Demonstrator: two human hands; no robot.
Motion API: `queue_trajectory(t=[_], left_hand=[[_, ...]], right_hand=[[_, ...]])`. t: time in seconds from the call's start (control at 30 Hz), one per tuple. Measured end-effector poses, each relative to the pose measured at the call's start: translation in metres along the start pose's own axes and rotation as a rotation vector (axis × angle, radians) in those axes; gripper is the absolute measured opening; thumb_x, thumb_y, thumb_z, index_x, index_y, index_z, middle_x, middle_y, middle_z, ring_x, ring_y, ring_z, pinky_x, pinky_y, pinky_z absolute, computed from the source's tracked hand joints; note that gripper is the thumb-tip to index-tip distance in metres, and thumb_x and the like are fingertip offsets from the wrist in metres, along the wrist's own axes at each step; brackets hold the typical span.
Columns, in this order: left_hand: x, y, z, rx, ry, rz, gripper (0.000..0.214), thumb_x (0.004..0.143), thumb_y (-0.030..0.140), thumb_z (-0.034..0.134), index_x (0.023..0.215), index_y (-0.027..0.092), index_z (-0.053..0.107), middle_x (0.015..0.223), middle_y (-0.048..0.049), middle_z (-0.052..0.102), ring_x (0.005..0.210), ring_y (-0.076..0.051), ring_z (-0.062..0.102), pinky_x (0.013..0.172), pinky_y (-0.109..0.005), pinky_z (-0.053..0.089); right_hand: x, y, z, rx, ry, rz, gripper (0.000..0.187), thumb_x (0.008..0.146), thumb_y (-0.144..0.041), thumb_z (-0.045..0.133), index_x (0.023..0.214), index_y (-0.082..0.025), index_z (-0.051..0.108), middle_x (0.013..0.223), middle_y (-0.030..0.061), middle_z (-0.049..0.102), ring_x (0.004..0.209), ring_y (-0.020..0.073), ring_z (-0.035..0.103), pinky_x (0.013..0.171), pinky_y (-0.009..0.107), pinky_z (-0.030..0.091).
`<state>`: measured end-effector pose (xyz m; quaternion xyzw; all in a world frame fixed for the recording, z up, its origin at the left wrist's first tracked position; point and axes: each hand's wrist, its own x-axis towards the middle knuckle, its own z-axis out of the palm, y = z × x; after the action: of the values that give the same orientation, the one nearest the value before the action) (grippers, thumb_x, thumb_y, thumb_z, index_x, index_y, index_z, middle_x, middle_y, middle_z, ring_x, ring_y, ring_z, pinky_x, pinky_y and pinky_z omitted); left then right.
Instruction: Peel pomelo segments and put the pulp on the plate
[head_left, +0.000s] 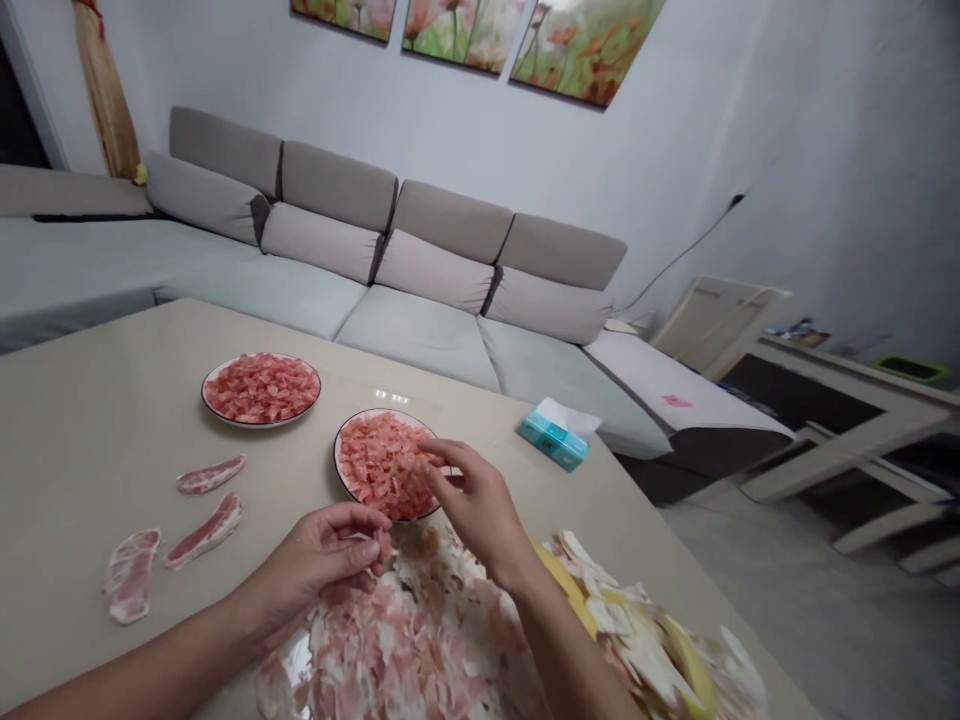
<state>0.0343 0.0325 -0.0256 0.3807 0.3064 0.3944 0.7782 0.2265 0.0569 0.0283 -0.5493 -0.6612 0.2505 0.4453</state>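
My left hand (337,550) is closed in a pinch on a small pink piece of pomelo flesh (383,547), mostly covered by the fingers. Over the right side of the nearer plate (339,476), my right hand (480,510) has its fingers apart, with nothing visible in them. That plate bears a heap of pink pomelo pulp (382,458). Below both hands spreads a pile of pale pink peeled membranes (405,650). Left of my left hand lie three unpeeled pomelo segments, one of them the segment (204,530) nearest my wrist.
A second plate (262,426) of redder pulp (262,388) stands farther back on the table (67,420). Yellow and white pomelo rind (645,640) is heaped beside my right forearm. A blue tissue box (553,440) sits near the right edge. Beyond the table is a sofa (420,325).
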Motion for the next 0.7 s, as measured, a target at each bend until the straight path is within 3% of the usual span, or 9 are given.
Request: queue_trajectory(t=[0.13, 0.27, 0.53, 0.7], left_hand=[[0.000, -0.002, -0.001, 0.033, -0.026, 0.080, 0.021, 0.075, 0.026, 0.077, 0.091, 0.016, 0.069, 0.082, -0.0033, 0.068, 0.075, -0.013, 0.062, 0.071, -0.023, 0.049], [0.000, -0.006, 0.000, 0.106, -0.098, 0.174, 0.017, 0.076, 0.024, 0.075, 0.091, 0.017, 0.071, 0.086, -0.0031, 0.067, 0.081, -0.014, 0.061, 0.077, -0.025, 0.048], [0.001, -0.014, 0.002, 0.183, -0.068, 0.272, 0.020, 0.068, 0.023, 0.081, 0.087, 0.020, 0.076, 0.100, -0.0043, 0.058, 0.088, -0.018, 0.061, 0.081, -0.028, 0.050], [-0.002, -0.018, 0.004, 0.130, 0.015, 0.181, 0.026, 0.065, 0.022, 0.083, 0.089, 0.020, 0.073, 0.085, -0.0017, 0.065, 0.080, -0.016, 0.062, 0.077, -0.026, 0.051]], right_hand=[[-0.041, -0.008, 0.002, 0.002, -0.160, 0.053, 0.017, 0.086, -0.029, 0.062, 0.094, -0.021, 0.075, 0.089, 0.0061, 0.073, 0.077, 0.0194, 0.066, 0.063, 0.027, 0.051], [-0.077, -0.002, 0.012, 0.029, -0.138, 0.036, 0.015, 0.087, -0.029, 0.063, 0.091, -0.024, 0.076, 0.091, 0.0059, 0.074, 0.079, 0.0194, 0.068, 0.059, 0.025, 0.050], [-0.086, 0.007, 0.028, -0.035, 0.014, -0.221, 0.018, 0.083, -0.011, 0.059, 0.090, -0.022, 0.072, 0.083, 0.0058, 0.073, 0.072, 0.0185, 0.067, 0.062, 0.027, 0.053], [-0.091, 0.005, 0.035, -0.059, 0.070, -0.265, 0.017, 0.080, -0.007, 0.057, 0.083, -0.021, 0.068, 0.075, 0.0044, 0.070, 0.065, 0.0165, 0.064, 0.057, 0.026, 0.050]])
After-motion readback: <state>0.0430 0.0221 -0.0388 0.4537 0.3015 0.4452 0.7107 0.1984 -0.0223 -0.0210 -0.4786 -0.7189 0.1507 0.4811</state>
